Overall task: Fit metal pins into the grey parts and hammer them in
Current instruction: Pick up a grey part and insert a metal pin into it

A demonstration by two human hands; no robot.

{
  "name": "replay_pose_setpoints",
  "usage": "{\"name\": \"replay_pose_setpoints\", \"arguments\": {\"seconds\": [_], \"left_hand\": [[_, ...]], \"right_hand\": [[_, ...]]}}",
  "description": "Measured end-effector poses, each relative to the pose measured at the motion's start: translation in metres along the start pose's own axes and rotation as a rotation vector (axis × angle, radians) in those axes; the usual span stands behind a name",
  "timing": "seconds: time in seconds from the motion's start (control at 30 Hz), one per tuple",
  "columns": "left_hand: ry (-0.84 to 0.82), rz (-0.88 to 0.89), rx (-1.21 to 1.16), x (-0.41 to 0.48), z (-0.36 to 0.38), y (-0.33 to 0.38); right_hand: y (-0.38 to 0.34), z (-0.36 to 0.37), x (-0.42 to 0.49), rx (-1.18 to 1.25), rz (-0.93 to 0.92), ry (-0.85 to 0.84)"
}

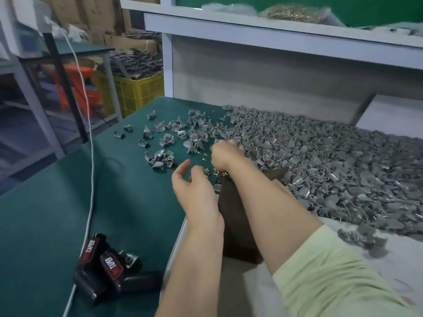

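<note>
On the green worktop [68, 202], black-and-red packs [100, 268] read "TAPER" — left hand [194, 191], fingers loose and apart, by metal pins [207, 172]; right hand [225, 156] in grey parts [320, 161], fingers hidden — can't tell.

Grey parts [320, 156], brass-coloured pins [207, 171], dark green table mat [68, 202], yellow crate [137, 92], pale green sleeve [332, 277]
</note>
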State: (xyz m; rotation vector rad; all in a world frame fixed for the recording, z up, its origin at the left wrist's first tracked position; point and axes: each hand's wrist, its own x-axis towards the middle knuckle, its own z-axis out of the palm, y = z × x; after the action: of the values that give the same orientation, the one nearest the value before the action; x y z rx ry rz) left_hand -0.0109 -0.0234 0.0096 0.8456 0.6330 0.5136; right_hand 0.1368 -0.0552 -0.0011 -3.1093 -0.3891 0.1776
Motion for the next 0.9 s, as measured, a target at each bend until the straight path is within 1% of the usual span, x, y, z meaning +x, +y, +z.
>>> {"name": "replay_pose_setpoints", "arguments": {"seconds": [0.13,0.2,0.27,0.3,0.4,0.47,0.53,0.63,0.83,0.9], "left_hand": [[0.0,0.022,-0.002,-0.001,-0.001,0.001],[0.004,0.034,0.005,0.0,0.0,0.001],[0.005,0.034,0.01,0.001,-0.001,0.001],[0.006,0.034,0.012,0.002,-0.001,0.0],[0.009,0.035,0.02,0.003,-0.001,0.0],[0.01,0.039,0.023,0.003,-0.001,0.0],[0.015,0.042,0.024,0.004,-0.001,0.0],[0.016,0.035,0.038,0.004,-0.001,0.0],[0.011,0.033,0.047,0.005,-0.002,0.0],[0.004,0.03,0.043,0.005,-0.003,0.0]], "right_hand": [[0.009,-0.003,-0.005,0.15,0.0,-0.002],[0.013,-0.005,-0.008,0.242,-0.015,0.05],[0.015,-0.006,-0.009,0.285,-0.023,0.119],[0.014,-0.006,-0.01,0.284,-0.034,0.112],[0.008,0.0,-0.009,0.181,-0.065,-0.015],[0.005,0.004,-0.008,0.138,-0.06,0.022],[0.002,0.006,-0.007,0.118,-0.056,0.109],[-0.001,0.009,-0.009,0.138,-0.031,0.182],[-0.001,0.009,-0.013,0.13,-0.043,0.158],[0.0,0.009,-0.014,0.188,-0.026,0.177]]}}
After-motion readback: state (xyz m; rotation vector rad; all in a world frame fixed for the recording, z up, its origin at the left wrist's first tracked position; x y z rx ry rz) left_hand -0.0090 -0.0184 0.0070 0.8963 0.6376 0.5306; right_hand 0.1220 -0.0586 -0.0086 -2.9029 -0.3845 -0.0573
